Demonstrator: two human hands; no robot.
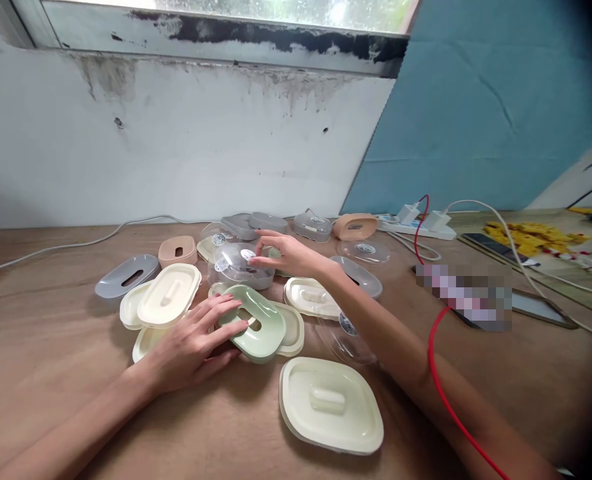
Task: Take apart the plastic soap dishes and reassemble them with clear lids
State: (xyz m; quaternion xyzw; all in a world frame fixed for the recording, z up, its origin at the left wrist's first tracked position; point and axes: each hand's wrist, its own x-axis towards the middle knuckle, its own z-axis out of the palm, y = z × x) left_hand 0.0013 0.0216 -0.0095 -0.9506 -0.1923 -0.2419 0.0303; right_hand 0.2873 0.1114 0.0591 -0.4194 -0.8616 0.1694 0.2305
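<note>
Wooden table (51, 373) – we log lids, clear domes and bases scattered loose, most unpaired. Large cream lid (331, 403) lies alone, nearest us. Left hand (191, 347) flat, fingers spread, tips resting on green slotted lid (266, 331) mid-pile. Right hand (289, 257) just beyond, fingers curled onto clear dome (231, 267) – actual grip we cannot confirm.

Pale green lid (256, 323) mid-frame. Clear dome (239, 265) at its 12 o'clock, white round sticker on it. Big cream lid (331, 403) at 5 o'clock, second cream lid (169, 293) at 9. Grey lid (126, 275) at 10. Peach-tan piece (177, 251) at 11. Tabletop (51, 360) brown wood grain. Red cable (441, 387) at 3. Blue board (486, 107) at 1. White wall (201, 147), dark stains.
</note>
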